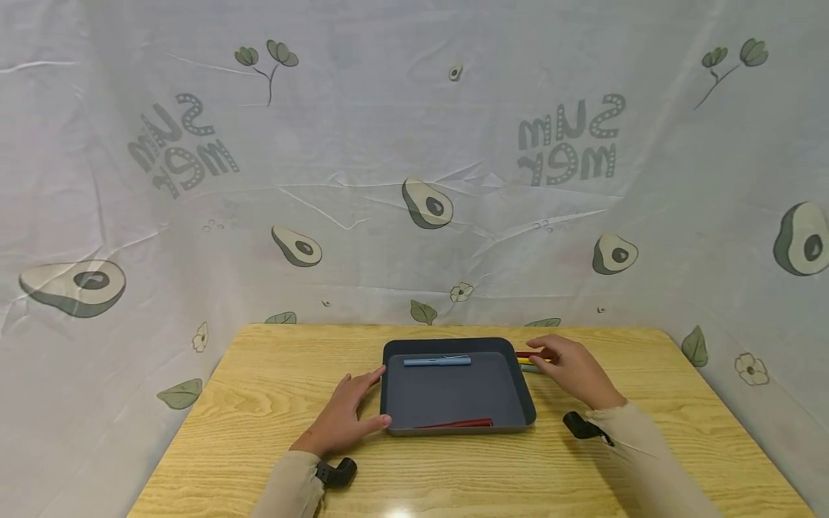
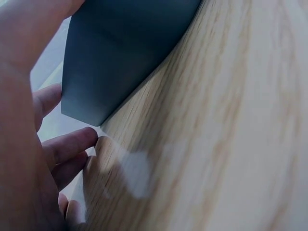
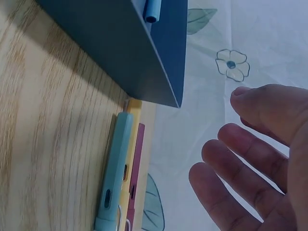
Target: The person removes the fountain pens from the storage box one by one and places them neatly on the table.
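Observation:
A dark grey rectangular tray (image 1: 453,396) lies on the table. Inside it, a blue pen (image 1: 437,361) is near the back wall and a red pen (image 1: 463,423) lies along the front, partly hidden by the front wall. My left hand (image 1: 346,417) rests at the tray's left side, fingers spread, with fingertips at the rim and thumb at the front left corner. My right hand (image 1: 573,367) hovers over the pens right of the tray, fingers loosely bent and holding nothing. Those are a teal pen (image 3: 115,163), a yellow pen (image 3: 135,115) and a dark red pen (image 3: 139,154), side by side.
The wooden table (image 1: 272,388) extends around the tray. Behind and at both sides hangs a pale cloth (image 1: 363,144) printed with avocados, leaves and flowers. Black wrist cameras are strapped over both sleeves.

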Available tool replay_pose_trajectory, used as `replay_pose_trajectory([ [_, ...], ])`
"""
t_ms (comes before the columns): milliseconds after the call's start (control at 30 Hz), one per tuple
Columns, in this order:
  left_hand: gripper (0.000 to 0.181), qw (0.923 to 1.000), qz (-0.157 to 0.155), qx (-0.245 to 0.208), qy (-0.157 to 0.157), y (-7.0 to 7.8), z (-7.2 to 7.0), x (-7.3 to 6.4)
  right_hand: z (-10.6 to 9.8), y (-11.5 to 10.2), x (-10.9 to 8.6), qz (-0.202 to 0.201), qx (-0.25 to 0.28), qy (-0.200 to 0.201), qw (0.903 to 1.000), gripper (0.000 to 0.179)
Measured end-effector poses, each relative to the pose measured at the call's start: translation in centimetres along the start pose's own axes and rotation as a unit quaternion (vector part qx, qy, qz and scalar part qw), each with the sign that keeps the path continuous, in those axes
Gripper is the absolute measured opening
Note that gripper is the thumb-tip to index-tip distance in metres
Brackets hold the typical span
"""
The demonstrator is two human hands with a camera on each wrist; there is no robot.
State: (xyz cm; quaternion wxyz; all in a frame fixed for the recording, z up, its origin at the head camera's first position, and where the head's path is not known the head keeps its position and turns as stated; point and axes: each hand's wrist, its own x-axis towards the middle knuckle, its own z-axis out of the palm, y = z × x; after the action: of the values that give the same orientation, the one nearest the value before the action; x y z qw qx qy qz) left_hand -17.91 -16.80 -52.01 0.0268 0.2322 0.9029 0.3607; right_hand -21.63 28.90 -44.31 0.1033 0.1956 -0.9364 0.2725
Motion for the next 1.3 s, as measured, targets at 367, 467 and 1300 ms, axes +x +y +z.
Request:
replay_pose_trajectory([
  [367, 0.092, 1.0, -0.005, -0.003, -0.001, 0.5, -0.1, 0.0, 0.4, -1.0, 0.9, -0.021, -0.007, 0.0, 0.9998, 0.026],
  [467, 0.092, 0.9999, -0.006, -0.008, 0.0, 0.7, -0.2, 0.0, 0.5, -1.2, 1.2, -0.018, -0.003, -0.002, 0.9998, 0.025],
  [1300, 0.092, 0.9999, -0.003, -0.01, 0.001, 0.4, -0.2, 0.1, 5.1, -3.4, 6.2, -0.024, 0.021, -0.102, 0.9943, 0.021],
])
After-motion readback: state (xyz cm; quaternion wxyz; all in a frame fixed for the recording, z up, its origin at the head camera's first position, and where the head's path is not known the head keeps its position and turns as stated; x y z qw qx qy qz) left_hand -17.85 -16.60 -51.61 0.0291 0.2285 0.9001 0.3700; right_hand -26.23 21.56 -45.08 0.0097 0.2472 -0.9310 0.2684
